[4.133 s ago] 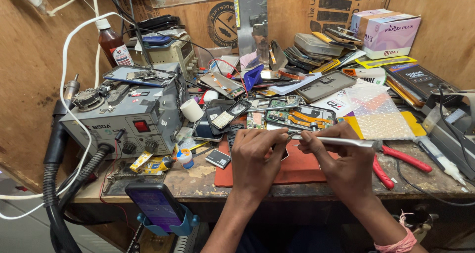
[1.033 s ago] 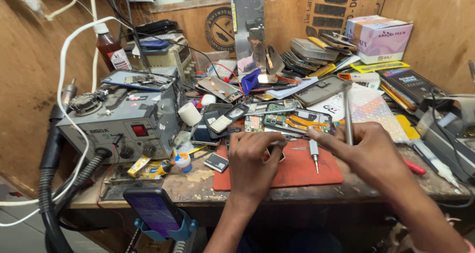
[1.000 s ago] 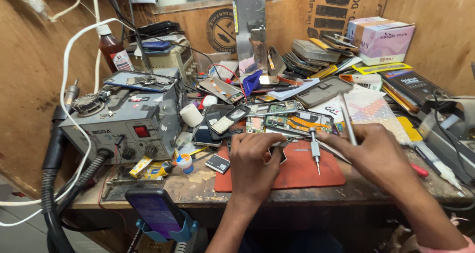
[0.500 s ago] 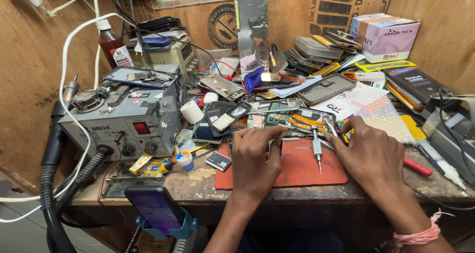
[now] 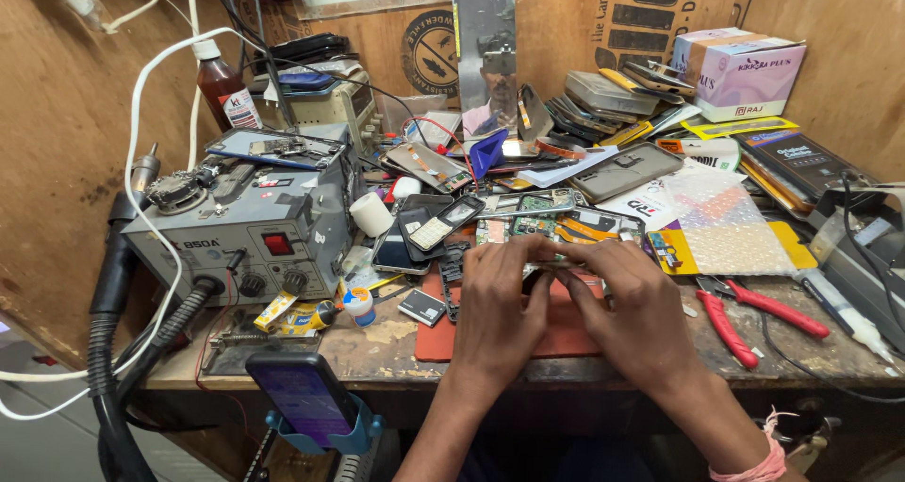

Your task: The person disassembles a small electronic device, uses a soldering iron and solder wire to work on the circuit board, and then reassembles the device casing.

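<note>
Over the red mat (image 5: 566, 326) at the bench's (image 5: 396, 350) front edge, our left hand (image 5: 500, 308) and right hand (image 5: 636, 308) now meet, fingers pinched together on a small part (image 5: 550, 267) between the fingertips. Half a second ago our right hand lay flat beside a screwdriver; we no longer see that tool. Red-handled pliers (image 5: 754, 308) lie just right of us.

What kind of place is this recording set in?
Most likely a small phone repair bench: a grey hot-air rework station on the left, opened phones and circuit boards heaped on the wooden table, and red-handled pliers beside both hands.
</note>
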